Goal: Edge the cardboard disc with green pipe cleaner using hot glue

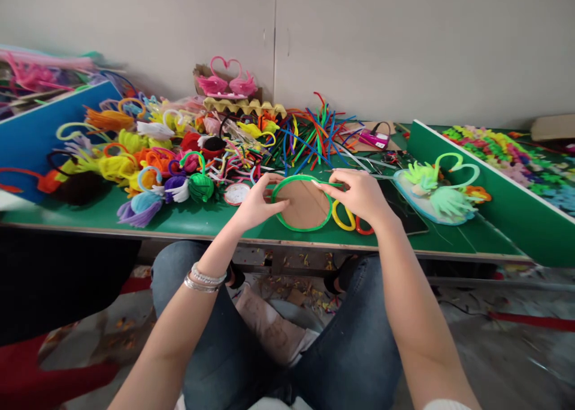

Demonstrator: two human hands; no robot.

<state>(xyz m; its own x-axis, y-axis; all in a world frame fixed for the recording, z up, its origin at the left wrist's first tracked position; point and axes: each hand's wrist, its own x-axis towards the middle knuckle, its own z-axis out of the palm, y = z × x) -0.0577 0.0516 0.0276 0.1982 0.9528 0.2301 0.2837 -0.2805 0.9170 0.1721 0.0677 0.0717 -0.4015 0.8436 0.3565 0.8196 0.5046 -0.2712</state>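
Observation:
A round brown cardboard disc (303, 204) with a green pipe-cleaner rim (302, 228) is held near the table's front edge. My left hand (261, 203) grips its left side, thumb over the cardboard and fingers behind. At the upper right of the rim, my right hand (357, 193) pinches the green strip. Scissors with one yellow handle (343, 218) and one orange handle (365, 227) lie just below my right hand. A small round white-filled piece (236, 194) sits left of my left hand.
Colourful pipe-cleaner swans (144, 203) crowd the left of the green table (188, 218). Loose pipe cleaners (314, 134) lie behind the disc. Pink swans (227, 85) stand at the back, green swans (449, 197) at right. Blue (27, 140) and green (503, 200) dividers flank the area.

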